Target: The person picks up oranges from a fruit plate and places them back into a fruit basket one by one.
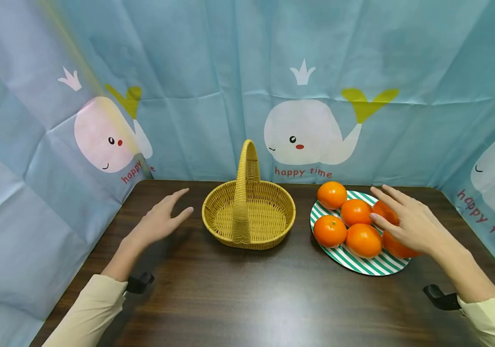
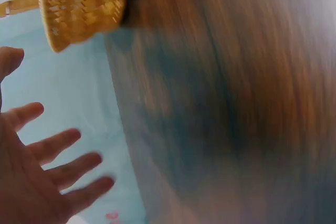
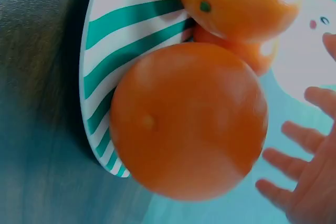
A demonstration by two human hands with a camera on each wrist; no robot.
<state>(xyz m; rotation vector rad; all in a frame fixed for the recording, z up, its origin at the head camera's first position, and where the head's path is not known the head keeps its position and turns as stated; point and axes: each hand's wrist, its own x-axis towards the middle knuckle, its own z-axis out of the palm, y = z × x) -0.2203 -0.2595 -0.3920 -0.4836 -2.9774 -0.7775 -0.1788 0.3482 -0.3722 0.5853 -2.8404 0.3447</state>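
Note:
Several oranges (image 1: 364,240) lie on a round plate with green and white stripes (image 1: 351,264), at the right of the table. Over the plate's right side hovers my right hand (image 1: 416,224), fingers spread and partly covering two of the oranges. The right wrist view has a large orange (image 3: 189,121) close up, with the fingers apart from it. A yellow woven basket (image 1: 273,236) with a tall arched handle (image 1: 241,202) stands mid-table. To its left my left hand (image 1: 156,221) is held above the table, fingers extended, holding nothing and apart from the basket.
The dark wooden table (image 1: 238,299) meets a light blue curtain (image 1: 212,130) with printed whales at its back and sides. Both wrists carry black straps (image 1: 440,297). The basket stands between the left hand and the plate.

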